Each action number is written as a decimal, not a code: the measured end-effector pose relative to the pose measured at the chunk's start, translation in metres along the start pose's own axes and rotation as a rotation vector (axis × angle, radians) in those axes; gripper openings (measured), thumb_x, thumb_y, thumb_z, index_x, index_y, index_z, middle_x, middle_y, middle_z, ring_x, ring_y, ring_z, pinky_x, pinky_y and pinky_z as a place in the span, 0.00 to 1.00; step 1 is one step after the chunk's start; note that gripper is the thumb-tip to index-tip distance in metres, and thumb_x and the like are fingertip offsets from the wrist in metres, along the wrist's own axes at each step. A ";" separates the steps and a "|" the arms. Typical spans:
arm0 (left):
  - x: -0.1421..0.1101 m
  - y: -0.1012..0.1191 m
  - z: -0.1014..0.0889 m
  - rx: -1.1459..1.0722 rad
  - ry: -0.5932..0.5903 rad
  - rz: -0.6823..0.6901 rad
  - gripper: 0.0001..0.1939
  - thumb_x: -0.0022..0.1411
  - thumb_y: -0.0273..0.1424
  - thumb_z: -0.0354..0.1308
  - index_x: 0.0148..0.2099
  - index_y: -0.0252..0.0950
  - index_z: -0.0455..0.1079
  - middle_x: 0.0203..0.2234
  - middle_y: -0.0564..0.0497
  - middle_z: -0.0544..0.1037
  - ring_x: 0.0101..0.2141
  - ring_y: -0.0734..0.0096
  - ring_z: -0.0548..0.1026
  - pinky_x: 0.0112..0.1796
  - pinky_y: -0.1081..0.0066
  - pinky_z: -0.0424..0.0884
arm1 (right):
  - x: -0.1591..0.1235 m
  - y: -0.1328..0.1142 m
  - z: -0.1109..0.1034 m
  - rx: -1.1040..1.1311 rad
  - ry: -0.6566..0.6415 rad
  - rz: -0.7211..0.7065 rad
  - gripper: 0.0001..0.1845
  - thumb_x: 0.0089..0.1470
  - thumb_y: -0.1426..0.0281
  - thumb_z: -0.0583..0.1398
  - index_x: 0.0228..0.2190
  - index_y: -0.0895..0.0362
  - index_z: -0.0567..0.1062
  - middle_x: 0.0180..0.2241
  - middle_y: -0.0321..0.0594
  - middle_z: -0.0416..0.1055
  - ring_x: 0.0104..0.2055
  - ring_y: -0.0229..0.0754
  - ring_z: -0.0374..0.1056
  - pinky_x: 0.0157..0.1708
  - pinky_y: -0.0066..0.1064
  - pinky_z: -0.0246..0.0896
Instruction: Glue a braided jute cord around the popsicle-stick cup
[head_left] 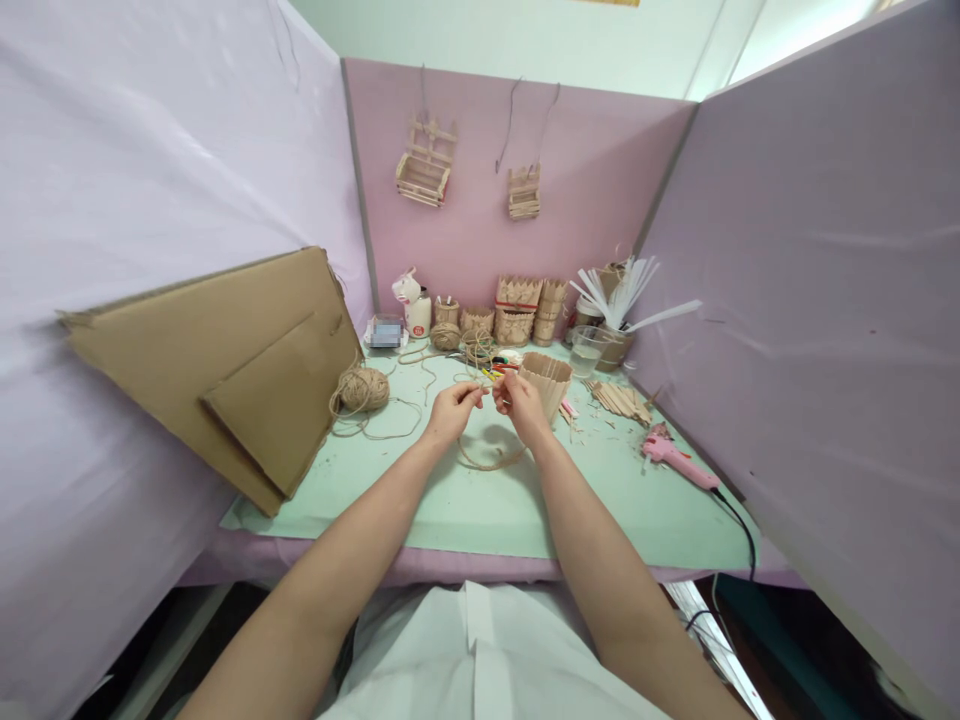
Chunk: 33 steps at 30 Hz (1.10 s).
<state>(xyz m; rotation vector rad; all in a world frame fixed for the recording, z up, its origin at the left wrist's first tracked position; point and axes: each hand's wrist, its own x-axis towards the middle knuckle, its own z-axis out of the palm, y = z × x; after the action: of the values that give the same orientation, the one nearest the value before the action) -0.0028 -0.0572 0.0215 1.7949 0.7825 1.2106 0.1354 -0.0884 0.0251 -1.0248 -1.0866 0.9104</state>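
Both my hands are raised over the middle of the green table (480, 500). My left hand (453, 408) and my right hand (519, 400) each pinch a length of brown jute twine (491, 462) between them, fingers closed. The twine hangs down in a loop onto the table below the hands. Just behind my right hand stands a small cup made of wooden sticks (547, 380). A ball of twine (363, 390) lies to the left, with loose strands around it.
Cardboard sheets (225, 370) lean on the left wall. A pink glue gun (675, 458) with a black cord lies at right, near loose wooden sticks (619, 398). Stick baskets, a plastic cup (585, 350), and a pot of white sticks line the back wall.
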 end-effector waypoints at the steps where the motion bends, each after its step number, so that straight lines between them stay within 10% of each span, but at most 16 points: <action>1: 0.000 0.000 0.000 -0.004 0.000 0.004 0.11 0.56 0.34 0.53 0.28 0.34 0.71 0.22 0.54 0.71 0.25 0.75 0.64 0.30 0.74 0.61 | 0.000 0.000 0.000 0.039 -0.023 0.040 0.29 0.46 0.41 0.54 0.25 0.56 0.70 0.21 0.35 0.65 0.21 0.33 0.58 0.19 0.26 0.50; 6: -0.002 -0.001 0.001 0.005 -0.045 0.014 0.10 0.55 0.33 0.53 0.30 0.34 0.73 0.21 0.54 0.70 0.24 0.75 0.63 0.29 0.74 0.61 | -0.002 0.001 0.001 0.026 -0.135 0.020 0.22 0.43 0.49 0.62 0.26 0.56 0.72 0.23 0.34 0.67 0.25 0.34 0.61 0.22 0.25 0.54; 17: -0.009 0.006 0.007 0.049 -0.209 0.019 0.11 0.55 0.34 0.53 0.29 0.35 0.74 0.24 0.51 0.75 0.28 0.71 0.69 0.34 0.72 0.65 | 0.004 0.010 0.001 0.106 0.154 0.019 0.20 0.44 0.51 0.60 0.24 0.53 0.61 0.23 0.33 0.69 0.19 0.34 0.62 0.16 0.26 0.54; 24: -0.006 0.006 0.005 0.030 -0.130 0.018 0.11 0.56 0.35 0.53 0.29 0.34 0.73 0.24 0.52 0.75 0.28 0.72 0.69 0.33 0.73 0.64 | 0.004 0.013 -0.002 -0.042 0.119 0.074 0.21 0.50 0.49 0.54 0.24 0.54 0.64 0.19 0.34 0.67 0.15 0.33 0.57 0.15 0.26 0.50; 28: -0.001 0.002 -0.001 0.085 0.093 -0.044 0.11 0.56 0.35 0.53 0.27 0.35 0.71 0.23 0.52 0.74 0.28 0.71 0.69 0.33 0.73 0.63 | -0.001 0.013 0.000 -0.375 0.164 -0.167 0.16 0.54 0.55 0.54 0.28 0.55 0.68 0.23 0.36 0.68 0.21 0.36 0.60 0.20 0.28 0.55; 33: -0.001 0.001 -0.003 0.178 0.100 -0.044 0.11 0.57 0.34 0.51 0.27 0.36 0.70 0.23 0.53 0.73 0.27 0.72 0.67 0.31 0.73 0.61 | -0.005 0.010 0.003 -0.548 0.013 -0.521 0.10 0.54 0.64 0.56 0.38 0.52 0.73 0.42 0.43 0.65 0.35 0.40 0.65 0.31 0.32 0.63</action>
<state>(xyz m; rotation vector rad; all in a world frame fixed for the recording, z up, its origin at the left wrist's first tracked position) -0.0063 -0.0577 0.0230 1.8596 1.0090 1.2421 0.1302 -0.0895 0.0150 -1.1001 -1.5425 0.1810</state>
